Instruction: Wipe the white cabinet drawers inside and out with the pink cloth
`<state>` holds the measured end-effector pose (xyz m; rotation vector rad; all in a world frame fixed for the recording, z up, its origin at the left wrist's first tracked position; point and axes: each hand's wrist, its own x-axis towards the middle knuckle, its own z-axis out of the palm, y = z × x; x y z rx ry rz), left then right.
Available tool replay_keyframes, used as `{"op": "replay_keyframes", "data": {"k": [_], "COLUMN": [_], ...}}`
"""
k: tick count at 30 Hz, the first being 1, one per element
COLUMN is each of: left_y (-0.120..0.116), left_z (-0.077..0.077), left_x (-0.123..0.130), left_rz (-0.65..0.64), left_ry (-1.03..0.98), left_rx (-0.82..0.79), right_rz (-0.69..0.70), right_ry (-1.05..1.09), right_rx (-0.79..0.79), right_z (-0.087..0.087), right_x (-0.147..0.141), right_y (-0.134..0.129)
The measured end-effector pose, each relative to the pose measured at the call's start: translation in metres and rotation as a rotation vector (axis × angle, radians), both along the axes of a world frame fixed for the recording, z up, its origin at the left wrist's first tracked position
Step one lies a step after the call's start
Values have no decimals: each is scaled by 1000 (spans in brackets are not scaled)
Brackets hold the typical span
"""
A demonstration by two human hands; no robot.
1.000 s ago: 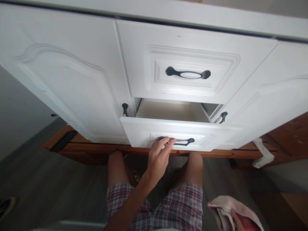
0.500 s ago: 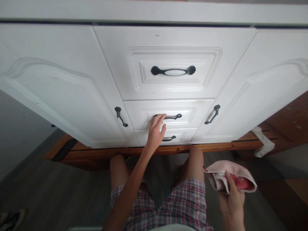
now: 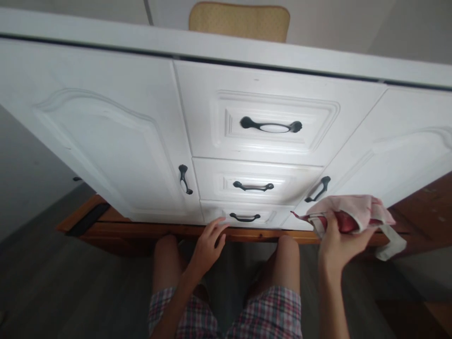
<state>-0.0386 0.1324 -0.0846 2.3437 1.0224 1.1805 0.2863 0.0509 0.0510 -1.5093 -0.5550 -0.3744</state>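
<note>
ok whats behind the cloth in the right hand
The right cabinet door shows above the cloth, its dark handle just to the upper left. Whatever lies directly behind the cloth is covered and can't be seen.

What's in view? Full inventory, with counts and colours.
Cabinet: 1, white, across the frame
Drawers: 3, white, stacked centre, shut
Doors: 2, white, either side of drawers
Handles: 5, dark, one per drawer and door
Board: 1, tan, top of frame
Ledge: 1, orange-brown wood, under cabinet
Strip: 1, black, ledge's left end
Loose fabric: 1, off-white, ledge's right end
Floor: 1, dark grey, below
Cloth bundle: 1, pinkish white and red, lower right
Shorts: 1 pair, pink-grey plaid, bottom
Legs: 2, bare, below cabinet
Left hand: 1, bare, by lowest drawer, holding nothing
Right hand: 1, bare, gripping the cloth bundle
</note>
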Motion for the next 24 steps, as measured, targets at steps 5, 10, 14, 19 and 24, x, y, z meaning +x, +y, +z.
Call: {"op": "replay_keyframes", "data": {"k": [5, 10, 14, 19, 24], "left_y": [-22, -33, -36, -37, -37], "left_z": [-84, -131, -154, -165, -165], "left_x": [-68, -126, -148, -148, -148], "left_rz": [204, 345, 373, 363, 352], "left_ry": [59, 61, 93, 137, 161], "left_rx": [-219, -390, -406, -381, -369], "right_rz": [43, 122, 415, 680, 629], "right_ry": [-213, -294, -378, -459, -505], "right_rx": [-124, -185, -265, -387, -372], "right_z": [23, 37, 38, 14, -48], "right_x": [-9, -76, -164, -234, -229], "right_y": [71, 113, 131, 154, 153]}}
